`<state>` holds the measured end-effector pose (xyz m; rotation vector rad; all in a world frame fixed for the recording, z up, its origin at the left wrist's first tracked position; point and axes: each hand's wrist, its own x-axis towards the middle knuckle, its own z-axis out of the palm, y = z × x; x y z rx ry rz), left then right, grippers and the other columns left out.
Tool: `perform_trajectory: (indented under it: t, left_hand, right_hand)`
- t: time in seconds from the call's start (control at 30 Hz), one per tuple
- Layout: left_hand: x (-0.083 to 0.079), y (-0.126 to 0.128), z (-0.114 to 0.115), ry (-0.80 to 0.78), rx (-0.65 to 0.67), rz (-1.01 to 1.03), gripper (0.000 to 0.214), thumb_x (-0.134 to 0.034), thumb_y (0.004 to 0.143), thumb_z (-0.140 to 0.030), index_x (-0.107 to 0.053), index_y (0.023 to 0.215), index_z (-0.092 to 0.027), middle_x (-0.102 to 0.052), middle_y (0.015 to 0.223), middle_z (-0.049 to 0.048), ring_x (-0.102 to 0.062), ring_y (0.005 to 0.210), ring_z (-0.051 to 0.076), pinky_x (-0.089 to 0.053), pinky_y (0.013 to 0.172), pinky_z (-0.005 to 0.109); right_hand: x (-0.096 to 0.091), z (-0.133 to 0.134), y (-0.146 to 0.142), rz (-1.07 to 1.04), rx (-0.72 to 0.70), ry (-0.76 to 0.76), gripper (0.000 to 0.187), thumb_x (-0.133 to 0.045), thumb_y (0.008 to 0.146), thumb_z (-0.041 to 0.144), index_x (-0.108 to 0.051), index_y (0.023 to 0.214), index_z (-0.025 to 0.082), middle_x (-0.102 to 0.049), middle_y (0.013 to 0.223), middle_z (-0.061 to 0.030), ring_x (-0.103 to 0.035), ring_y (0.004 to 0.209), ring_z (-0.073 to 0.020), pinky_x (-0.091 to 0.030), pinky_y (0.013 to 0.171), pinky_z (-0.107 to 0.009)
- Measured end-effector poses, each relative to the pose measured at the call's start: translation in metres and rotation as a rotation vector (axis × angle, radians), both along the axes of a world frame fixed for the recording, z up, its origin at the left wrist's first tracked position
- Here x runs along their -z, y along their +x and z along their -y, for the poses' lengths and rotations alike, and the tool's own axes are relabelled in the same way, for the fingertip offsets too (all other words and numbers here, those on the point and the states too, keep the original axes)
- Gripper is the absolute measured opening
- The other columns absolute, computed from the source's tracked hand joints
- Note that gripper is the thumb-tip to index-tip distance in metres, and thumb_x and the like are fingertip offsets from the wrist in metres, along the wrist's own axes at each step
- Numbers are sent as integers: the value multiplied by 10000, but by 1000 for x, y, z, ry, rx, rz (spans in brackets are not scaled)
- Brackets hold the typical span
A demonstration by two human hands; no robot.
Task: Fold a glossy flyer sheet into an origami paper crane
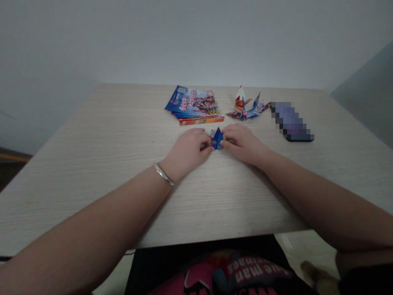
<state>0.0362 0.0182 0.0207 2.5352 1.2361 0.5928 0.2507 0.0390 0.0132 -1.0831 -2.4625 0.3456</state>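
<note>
Between my two hands is a small folded piece of blue printed paper (217, 139), its pointed tip directed away from me. My left hand (193, 146) pinches its left edge with thumb and fingers. On the other side, my right hand (241, 141) grips the right edge in the same way. Both hands rest low over the table, and the fingers hide part of the paper's sides. A silver bangle (163, 174) circles my left wrist.
Beyond my hands lies a fanned stack of printed leaflets (196, 104). To its right stand folded paper cranes (245, 110), beside a phone (293, 123) with a blurred screen. The pale wooden table (92, 135) meets a wall at the back.
</note>
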Motion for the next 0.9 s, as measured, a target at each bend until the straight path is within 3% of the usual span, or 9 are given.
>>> perform_trajectory:
  t: [0.17, 0.3, 0.5, 0.77, 0.9]
  left_hand:
    - [-4, 2, 1, -36, -25, 40, 193, -589, 913, -220, -659, 743, -159, -660, 840, 55, -609, 860, 202, -480, 831, 346]
    - [-4, 2, 1, -38, -56, 60, 234, -607, 925, -267, -638, 717, -164, -643, 805, 42, -588, 818, 196, -455, 802, 346]
    - [1, 2, 2, -51, -154, 157, 107, -695, 859, -244, -647, 902, -159, -696, 909, 47, -631, 863, 207, -485, 798, 338]
    - [1, 3, 5, -104, -149, 249, 408, -675, 879, -186, -586, 1274, -133, -738, 1142, 92, -691, 1054, 214, -516, 962, 352]
    - [-1, -1, 5, -130, -132, 198, 327, -677, 881, -243, -629, 1190, -144, -738, 1084, 74, -689, 995, 215, -525, 902, 340]
  right_hand:
    - [2, -1, -5, -44, 167, -3, 109, -652, 868, 257, -685, 783, 198, -728, 843, -64, -630, 847, -231, -430, 817, -372]
    - [3, 1, -10, -71, 216, -15, 121, -690, 837, 241, -679, 722, 204, -741, 834, -54, -637, 827, -223, -434, 813, -369]
    - [2, 3, -12, -90, 262, -49, 123, -717, 818, 227, -700, 696, 216, -752, 827, -40, -655, 824, -214, -450, 814, -366]
    - [6, 3, -11, -109, 236, -2, 74, -674, 861, 235, -727, 815, 212, -761, 867, -49, -655, 863, -227, -450, 818, -371]
    - [5, 4, -3, -163, 94, 55, 85, -653, 855, 261, -678, 788, 214, -752, 868, -50, -664, 869, -226, -469, 843, -377]
